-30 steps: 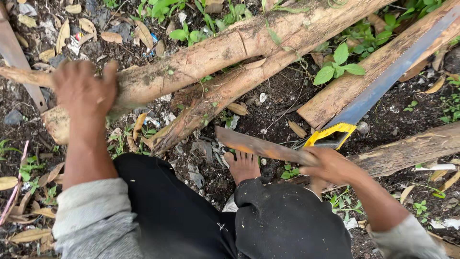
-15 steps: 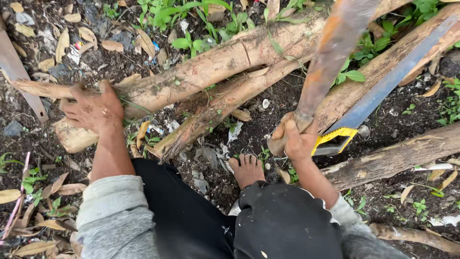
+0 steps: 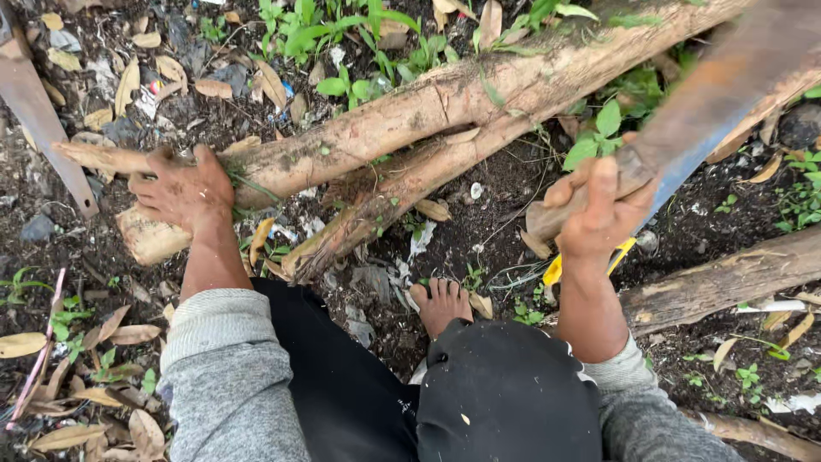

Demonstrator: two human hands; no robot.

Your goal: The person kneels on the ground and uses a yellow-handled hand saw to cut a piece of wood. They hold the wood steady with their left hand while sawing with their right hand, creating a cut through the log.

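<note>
My right hand point(image 3: 599, 214) grips the wooden handle of a machete point(image 3: 710, 94), whose rusty blade is raised up and to the right, blurred by motion. My left hand point(image 3: 184, 190) rests on the near end of a thick pale log point(image 3: 445, 107) lying across the soil. A thinner branch point(image 3: 385, 210) runs under that log and ends near my bare foot point(image 3: 443, 301). I squat in dark trousers and grey sleeves.
A saw with a yellow handle point(image 3: 620, 252) lies on the dirt under my right hand. Another log point(image 3: 727, 278) lies at the right, a wooden plank point(image 3: 38, 120) at the far left. Dry leaves, green weeds and litter cover the dark soil.
My right hand has lifted the machete from low near the ground up to the right. My left hand has slid down onto the end of the thick log.
</note>
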